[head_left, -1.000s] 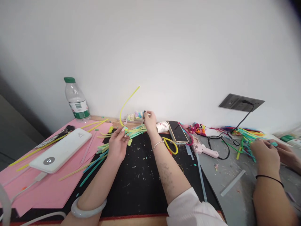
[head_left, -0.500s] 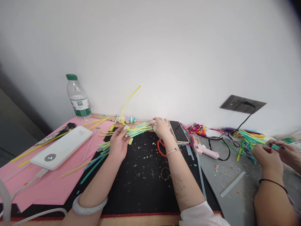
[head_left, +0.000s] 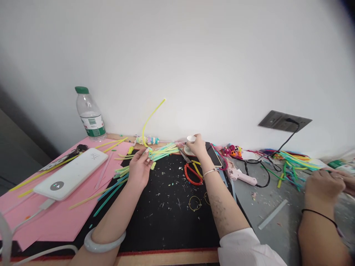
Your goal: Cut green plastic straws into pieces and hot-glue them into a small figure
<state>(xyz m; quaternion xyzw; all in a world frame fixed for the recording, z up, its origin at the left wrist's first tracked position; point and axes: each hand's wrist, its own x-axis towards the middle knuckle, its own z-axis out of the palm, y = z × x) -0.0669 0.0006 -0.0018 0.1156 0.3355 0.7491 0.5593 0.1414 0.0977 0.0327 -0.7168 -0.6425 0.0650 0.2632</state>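
My left hand (head_left: 141,168) rests on the black mat (head_left: 166,210), its fingers closed round a bundle of green and yellow pipe cleaners (head_left: 163,150); one long yellow one (head_left: 151,118) curls up from it. My right hand (head_left: 197,145) is at the far edge of the mat, gripping a small white paper cup (head_left: 190,139) next to a phone (head_left: 215,155). Red-handled scissors (head_left: 191,171) lie just in front of that hand.
A water bottle (head_left: 89,115), a white power bank (head_left: 70,174) and loose pipe cleaners sit on pink paper (head_left: 50,218) at left. At right are a pink glue gun (head_left: 241,176), a wall socket (head_left: 284,121), more pipe cleaners (head_left: 294,164) and another person's hands (head_left: 323,186).
My right hand moved from the far wall to the paper cup beside the phone and took hold of it; the scissors came into view. My left hand kept the bundle.
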